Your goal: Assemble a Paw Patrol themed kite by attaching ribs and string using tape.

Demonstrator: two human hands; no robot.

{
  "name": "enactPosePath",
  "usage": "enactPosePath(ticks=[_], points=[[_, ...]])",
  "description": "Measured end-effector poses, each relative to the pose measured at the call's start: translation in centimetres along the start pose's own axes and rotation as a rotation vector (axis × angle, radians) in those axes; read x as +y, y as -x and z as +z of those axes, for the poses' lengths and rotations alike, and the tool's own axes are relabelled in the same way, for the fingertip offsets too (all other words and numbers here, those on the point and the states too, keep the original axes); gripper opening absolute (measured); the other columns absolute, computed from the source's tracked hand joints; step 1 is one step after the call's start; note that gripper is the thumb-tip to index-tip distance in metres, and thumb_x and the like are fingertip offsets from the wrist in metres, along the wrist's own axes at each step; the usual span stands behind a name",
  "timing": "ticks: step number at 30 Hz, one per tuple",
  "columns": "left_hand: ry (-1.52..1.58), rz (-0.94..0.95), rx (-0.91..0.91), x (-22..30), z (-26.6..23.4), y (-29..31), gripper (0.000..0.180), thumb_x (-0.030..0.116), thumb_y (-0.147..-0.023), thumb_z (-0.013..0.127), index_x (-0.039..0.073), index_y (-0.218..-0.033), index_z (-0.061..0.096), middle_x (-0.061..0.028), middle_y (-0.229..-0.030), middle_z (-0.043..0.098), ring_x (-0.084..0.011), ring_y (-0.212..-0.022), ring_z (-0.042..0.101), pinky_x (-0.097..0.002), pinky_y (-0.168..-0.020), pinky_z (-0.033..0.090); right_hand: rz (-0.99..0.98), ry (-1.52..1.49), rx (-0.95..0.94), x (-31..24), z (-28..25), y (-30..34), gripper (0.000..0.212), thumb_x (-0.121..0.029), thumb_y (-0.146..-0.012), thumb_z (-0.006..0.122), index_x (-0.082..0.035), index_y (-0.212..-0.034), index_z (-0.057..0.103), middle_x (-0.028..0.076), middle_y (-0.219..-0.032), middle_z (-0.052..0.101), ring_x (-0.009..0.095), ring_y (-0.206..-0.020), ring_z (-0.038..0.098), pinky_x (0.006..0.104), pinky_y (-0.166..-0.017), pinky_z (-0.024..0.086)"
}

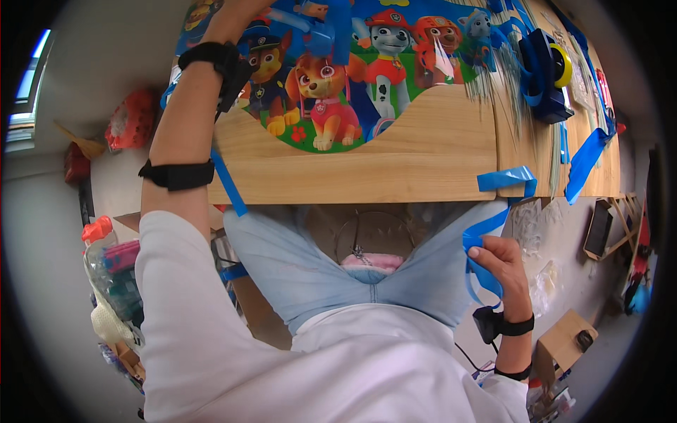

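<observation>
A colourful sheet (324, 106) printed with cartoon dogs lies on the wooden table (423, 155), its lower edge cut in a wavy curve. My left hand (243, 5) reaches over the sheet's upper left part. The picture's top edge cuts it off, so its fingers are hidden. Low on the right, beside my thigh, my right hand (497, 261) is closed in a pinch on a glossy blue ribbon (486, 224). The ribbon loops below the hand, and its upper part runs up to the table's front edge.
A dark blue tape dispenser (546, 77) with a yellow core stands at the table's right side. Thin pale sticks (518, 106) lie near it. Blue strips hang at the left edge (229, 185) and right edge (587, 163). A cardboard box (566, 340) sits at lower right.
</observation>
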State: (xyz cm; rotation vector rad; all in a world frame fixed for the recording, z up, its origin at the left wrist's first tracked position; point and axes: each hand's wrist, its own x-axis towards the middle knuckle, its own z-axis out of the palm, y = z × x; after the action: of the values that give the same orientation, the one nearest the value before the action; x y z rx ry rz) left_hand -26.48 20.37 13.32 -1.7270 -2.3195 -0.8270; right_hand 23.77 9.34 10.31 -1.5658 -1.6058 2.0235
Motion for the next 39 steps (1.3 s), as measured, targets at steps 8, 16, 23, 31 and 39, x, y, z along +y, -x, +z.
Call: enactPosePath(ticks=[8, 16, 23, 31, 39], points=[[1.321, 0.028, -0.861, 9.8, -2.6, 17.0, 0.051, 0.019, -0.083, 0.072, 0.005, -0.13, 0.057, -0.0104, -0.122, 0.064, -0.0202, -0.118, 0.058, -0.0344, -0.102, 0.042, -0.149, -0.118, -0.614, -4.7, 9.9, -3.7, 0.012, -0.009, -0.092, 0.063, 0.003, -0.089, 0.063, 0.0, -0.078, 0.063, 0.007, -0.072, 0.058, 0.0223, -0.067, 0.047], [1.481, -0.151, -1.14, 9.8, -5.9, 29.2, 0.033, 0.015, -0.084, 0.072, 0.0, -0.111, 0.062, -0.004, -0.097, 0.064, -0.0107, -0.088, 0.057, -0.0248, -0.079, 0.045, -0.371, 0.498, -0.842, -9.2, 10.9, -1.0, 0.016, -0.01, -0.082, 0.065, 0.002, -0.093, 0.063, 0.012, -0.077, 0.062, 0.018, -0.063, 0.062, 0.0319, -0.06, 0.048], [1.313, -0.482, -0.704, 8.0, -9.7, 34.3, 0.011, 0.011, -0.082, 0.071, 0.003, -0.083, 0.063, 0.0024, -0.069, 0.058, -0.0032, -0.064, 0.049, -0.0195, -0.058, 0.037, -0.185, 0.733, -0.561, -10.2, 9.4, 0.2, 0.018, -0.008, -0.078, 0.07, 0.001, -0.092, 0.063, 0.004, -0.076, 0.06, 0.011, -0.067, 0.06, 0.0257, -0.064, 0.047], [0.856, -0.551, -0.718, 3.8, -7.7, 41.7, 0.017, 0.005, -0.075, 0.073, 0.001, -0.089, 0.065, -0.0003, -0.077, 0.06, -0.0107, -0.073, 0.055, -0.0242, -0.067, 0.043, -0.273, 0.389, -0.403, -9.1, 6.5, -1.4, 0.015, -0.011, -0.081, 0.069, 0.003, -0.083, 0.064, 0.003, -0.067, 0.058, 0.011, -0.059, 0.059, 0.0249, -0.054, 0.044], [1.216, -0.238, -0.375, 11.8, -6.9, 35.0, 0.033, 0.0, -0.075, 0.074, -0.004, -0.105, 0.062, -0.0066, -0.099, 0.067, -0.0146, -0.101, 0.063, -0.0311, -0.09, 0.051, -0.607, 0.744, -0.45, -9.2, 14.6, -0.7, 0.022, -0.014, -0.073, 0.072, 0.006, -0.073, 0.064, 0.013, -0.058, 0.052, 0.018, -0.054, 0.055, 0.0355, -0.051, 0.04]])
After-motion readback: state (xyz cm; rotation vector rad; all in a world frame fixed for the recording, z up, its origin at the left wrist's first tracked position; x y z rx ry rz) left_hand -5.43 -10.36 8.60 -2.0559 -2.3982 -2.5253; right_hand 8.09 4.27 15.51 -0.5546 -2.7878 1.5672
